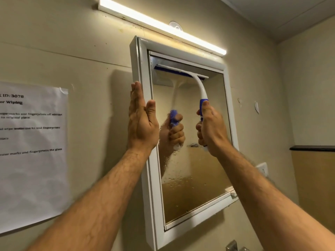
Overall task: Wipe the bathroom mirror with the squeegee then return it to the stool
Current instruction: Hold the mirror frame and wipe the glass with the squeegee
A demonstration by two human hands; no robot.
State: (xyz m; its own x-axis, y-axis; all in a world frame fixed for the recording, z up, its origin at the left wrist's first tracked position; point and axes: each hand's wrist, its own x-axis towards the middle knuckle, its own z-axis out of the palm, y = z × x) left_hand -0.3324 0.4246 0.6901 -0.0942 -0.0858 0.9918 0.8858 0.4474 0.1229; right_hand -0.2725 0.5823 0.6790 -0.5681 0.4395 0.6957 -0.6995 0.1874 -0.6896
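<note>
Squeegee (183, 70) blade seemingly touching the mirror (195, 169) top — right hand (211, 130) fingers curled round its handle; left hand (142, 122) flat, fingers together, against the frame.

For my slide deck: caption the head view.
Right hand draws a squeegee across the mirror top; left hand steadies the frame.

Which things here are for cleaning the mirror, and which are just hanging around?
For the job:
- blue-and-white plastic squeegee, blade near the top of the glass
- white-framed wall mirror, still spotted with droplets
- right hand, gripping the squeegee's handle
- left hand, flat against the mirror's frame

Just around:
- long glowing light bar
- white printed paper sheet on the wall
- white wall socket
</note>
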